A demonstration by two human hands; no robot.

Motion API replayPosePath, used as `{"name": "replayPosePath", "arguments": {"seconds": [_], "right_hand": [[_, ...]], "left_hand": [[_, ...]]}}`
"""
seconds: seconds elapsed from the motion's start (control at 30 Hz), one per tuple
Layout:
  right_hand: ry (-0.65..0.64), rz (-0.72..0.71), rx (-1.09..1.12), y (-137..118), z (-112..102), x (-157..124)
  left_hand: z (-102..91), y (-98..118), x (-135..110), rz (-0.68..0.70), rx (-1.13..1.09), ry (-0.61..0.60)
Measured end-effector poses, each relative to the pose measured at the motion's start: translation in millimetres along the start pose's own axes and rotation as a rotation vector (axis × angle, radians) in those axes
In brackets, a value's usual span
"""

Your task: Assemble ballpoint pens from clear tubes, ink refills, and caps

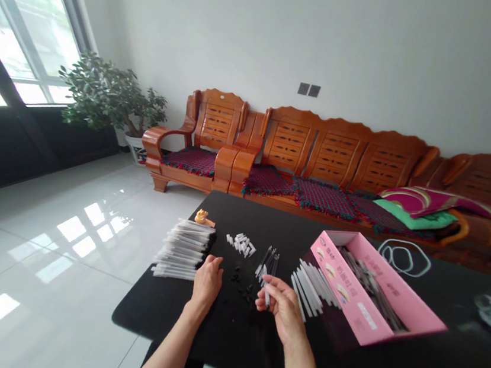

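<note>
Resting on the table (226, 337) are a pink box (350, 280) and white sticks (184, 249). The left hand (208, 281) curls by the sticks; can't tell if it's empty. The right hand (283, 308) pinches a thin tube (267, 297) over the table, likely light, stiff, slippery: hold its middle.

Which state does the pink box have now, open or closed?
Open. No lid covers the top of the pink box, and long grey-brown sticks are visible inside it.

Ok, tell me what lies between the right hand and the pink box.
In the head view, slim whitish tubes lie side by side between the right hand and the pink box.
</note>
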State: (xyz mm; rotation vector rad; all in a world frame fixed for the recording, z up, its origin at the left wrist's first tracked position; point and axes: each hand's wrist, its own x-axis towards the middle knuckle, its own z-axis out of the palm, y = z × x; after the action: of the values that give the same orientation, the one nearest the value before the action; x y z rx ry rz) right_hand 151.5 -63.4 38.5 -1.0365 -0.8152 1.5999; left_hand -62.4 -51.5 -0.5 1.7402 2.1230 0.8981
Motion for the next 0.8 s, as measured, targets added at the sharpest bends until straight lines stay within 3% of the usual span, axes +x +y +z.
{"name": "replayPosePath", "arguments": {"seconds": [0.13,0.27,0.37,0.5,0.57,0.67,0.8], "right_hand": [[-0.014,-0.016,0.111,-1.8,-2.2,0.3],[-0.035,-0.083,0.206,-1.6,-1.3,1.6],[0.002,-0.113,0.174,-3.3,-0.1,1.6],[0.041,-0.145,0.139,-8.7,2.9,-0.3],[0.065,-0.165,0.122,-11.7,5.9,-1.6],[0.100,-0.222,0.088,-15.9,12.5,-4.1],[0.136,-0.300,0.029,-21.3,21.1,-7.4]], "left_hand": [[-0.6,1.3,1.9,-0.022,0.105,-0.084],[0.5,1.9,3.6,-0.033,0.042,-0.058],[2.9,3.3,4.1,-0.103,-0.285,-0.062],[1.7,14.4,1.2,-0.245,-1.067,-0.231],[-2.1,23.1,-1.7,-0.260,-1.326,-0.303],[-8.5,35.8,-6.2,-0.290,-1.476,-0.371],[-12.1,46.1,-10.4,-0.301,-1.514,-0.411]]}}
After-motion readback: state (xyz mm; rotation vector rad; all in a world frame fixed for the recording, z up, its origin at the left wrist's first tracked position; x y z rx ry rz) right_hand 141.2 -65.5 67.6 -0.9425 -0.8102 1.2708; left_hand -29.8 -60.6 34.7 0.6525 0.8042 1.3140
